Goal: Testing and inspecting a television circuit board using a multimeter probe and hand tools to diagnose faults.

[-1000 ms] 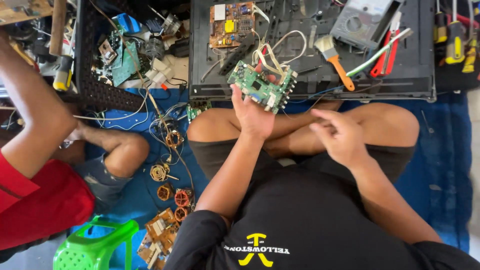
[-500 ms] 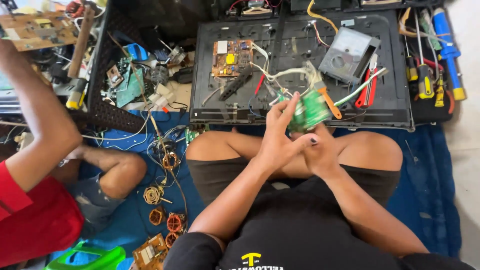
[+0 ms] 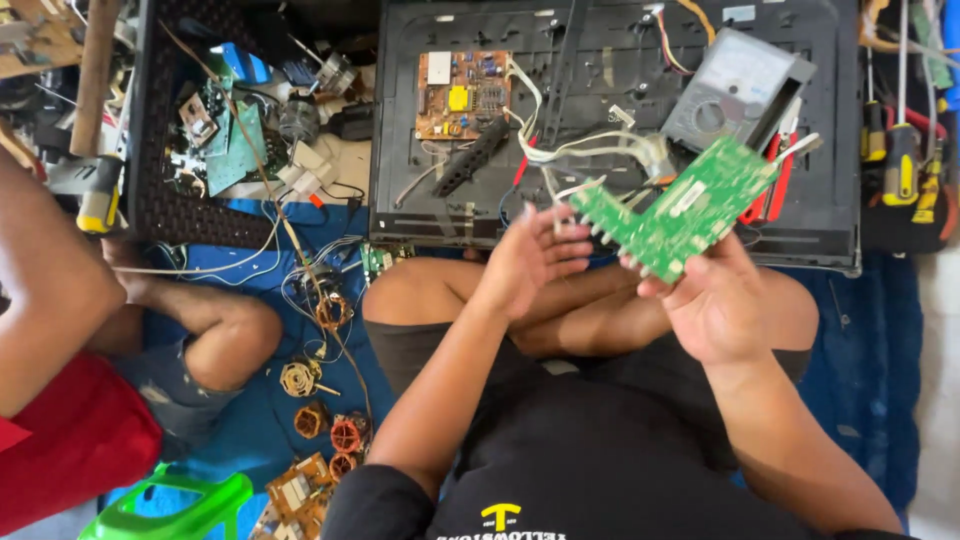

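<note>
The green circuit board (image 3: 680, 205) has passed from the left hand (image 3: 530, 262) to the right hand (image 3: 715, 305), fingers clamped on its lower edge, at one o'clock; the left now hovers, fingers apart, touching nothing; board turned for inspection above the black panel (image 3: 600, 120).

1. Bright, even daylight fills the scene; shadows are soft and short.
2. The green circuit board (image 3: 678, 208) is evenly lit, without glare.
3. The left hand (image 3: 530, 258) shows slight motion blur at the fingertips.
4. The black plastic crate (image 3: 165, 150) bends at the frame's wide-angle edge.
5. Focus holds across the centre.
</note>
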